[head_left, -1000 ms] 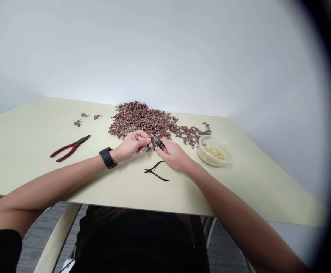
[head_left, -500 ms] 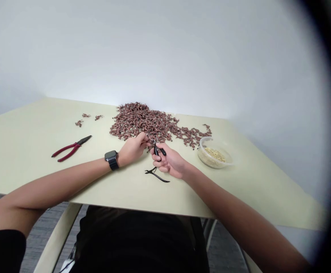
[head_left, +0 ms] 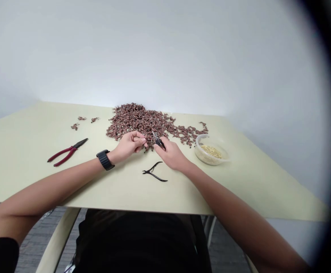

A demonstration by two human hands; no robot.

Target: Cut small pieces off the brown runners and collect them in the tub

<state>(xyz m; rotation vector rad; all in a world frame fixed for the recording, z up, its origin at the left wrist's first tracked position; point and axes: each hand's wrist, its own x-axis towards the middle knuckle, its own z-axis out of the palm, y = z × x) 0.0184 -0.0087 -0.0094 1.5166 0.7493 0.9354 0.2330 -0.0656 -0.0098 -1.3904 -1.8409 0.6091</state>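
My left hand [head_left: 129,145] has its fingers pinched together at the near edge of a big heap of small reddish-brown pieces [head_left: 142,120]; what it pinches is too small to name. My right hand [head_left: 171,154] is closed round small black-handled pliers [head_left: 157,140], whose tip points up and left towards the left fingertips. The two hands nearly touch over the pale green table [head_left: 25,163]. A black watch [head_left: 105,159] sits on my left wrist.
Black nippers [head_left: 154,172] lie on the table just in front of my hands. Red-handled pliers [head_left: 65,152] lie to the left. A clear round tub of pale yellow bits [head_left: 210,154] stands to the right. A few stray brown pieces [head_left: 80,122] lie far left.
The right hand has turned back knuckles-up with the pliers tip raised again towards the left fingers. The left wrist has rolled, and the view has shifted slightly.
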